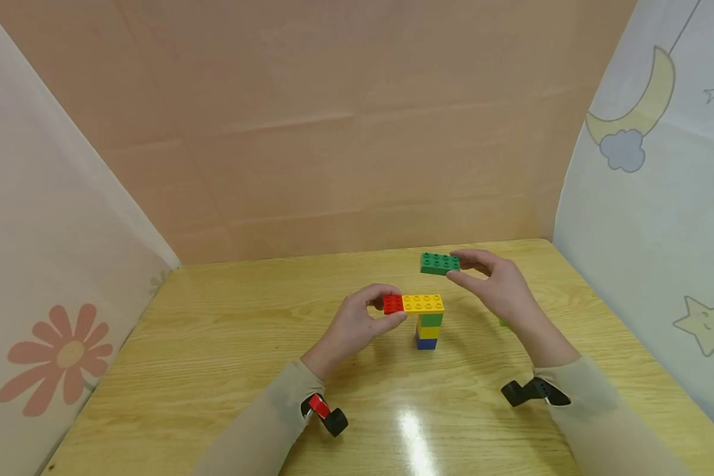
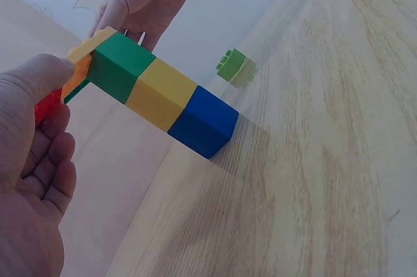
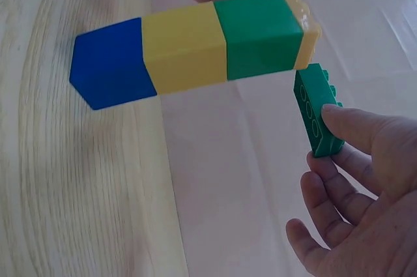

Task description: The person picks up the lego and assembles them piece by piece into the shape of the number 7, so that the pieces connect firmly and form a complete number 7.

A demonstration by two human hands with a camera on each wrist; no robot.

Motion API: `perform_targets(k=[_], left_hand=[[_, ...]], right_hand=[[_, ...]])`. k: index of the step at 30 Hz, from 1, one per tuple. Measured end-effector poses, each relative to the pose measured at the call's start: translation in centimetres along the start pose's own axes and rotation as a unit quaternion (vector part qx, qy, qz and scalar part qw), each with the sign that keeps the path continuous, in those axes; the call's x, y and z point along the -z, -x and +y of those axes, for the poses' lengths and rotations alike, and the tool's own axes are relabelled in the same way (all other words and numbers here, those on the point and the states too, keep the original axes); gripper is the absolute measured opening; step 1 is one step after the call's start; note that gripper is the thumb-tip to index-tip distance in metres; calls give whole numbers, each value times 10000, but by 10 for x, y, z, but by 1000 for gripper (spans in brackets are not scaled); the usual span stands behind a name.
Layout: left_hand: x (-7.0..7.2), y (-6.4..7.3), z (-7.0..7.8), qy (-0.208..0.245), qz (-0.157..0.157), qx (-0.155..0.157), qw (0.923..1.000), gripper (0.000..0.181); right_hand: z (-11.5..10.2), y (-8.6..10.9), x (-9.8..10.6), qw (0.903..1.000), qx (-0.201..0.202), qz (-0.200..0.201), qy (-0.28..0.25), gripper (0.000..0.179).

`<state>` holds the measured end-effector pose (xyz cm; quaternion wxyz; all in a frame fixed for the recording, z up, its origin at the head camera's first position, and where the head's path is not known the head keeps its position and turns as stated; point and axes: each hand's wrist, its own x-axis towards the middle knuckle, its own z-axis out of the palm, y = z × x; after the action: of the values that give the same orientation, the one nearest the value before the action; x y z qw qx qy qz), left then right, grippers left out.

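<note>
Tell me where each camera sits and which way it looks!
Head: on the head, facing forward and down at the tower on the table; left fingers, right fingers and sleeves show.
Left wrist: on that wrist, facing past the left fingers toward the tower's side; the right fingers show beyond.
Right wrist: on that wrist, facing past the right fingers and their green block toward the tower; left fingers show beyond.
Shared by both wrist views: the blue block.

An upright blue-yellow-green tower (image 1: 429, 332) bears a yellow brick (image 1: 422, 303), with a red brick (image 1: 393, 304) at left; a green brick (image 1: 439, 264) is aloft nearby.
</note>
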<state>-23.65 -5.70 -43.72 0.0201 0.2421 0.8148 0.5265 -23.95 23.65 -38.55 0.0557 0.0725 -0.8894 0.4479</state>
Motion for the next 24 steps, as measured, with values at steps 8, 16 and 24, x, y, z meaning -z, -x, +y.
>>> perform_targets(k=[8,16,24], left_hand=[[2,1,-1,50,-23,39,10000,37],[2,1,-2,88,-53,22,9999,36],[3,1,-2,34,-81,-16,10000,42]], right_hand=[[-12,8,-5,9993,113,-140,-315,58],[-22,13,-8,9982,290,-359,-385,52],[-28,18,-18,9960,415,-621,-499,47]])
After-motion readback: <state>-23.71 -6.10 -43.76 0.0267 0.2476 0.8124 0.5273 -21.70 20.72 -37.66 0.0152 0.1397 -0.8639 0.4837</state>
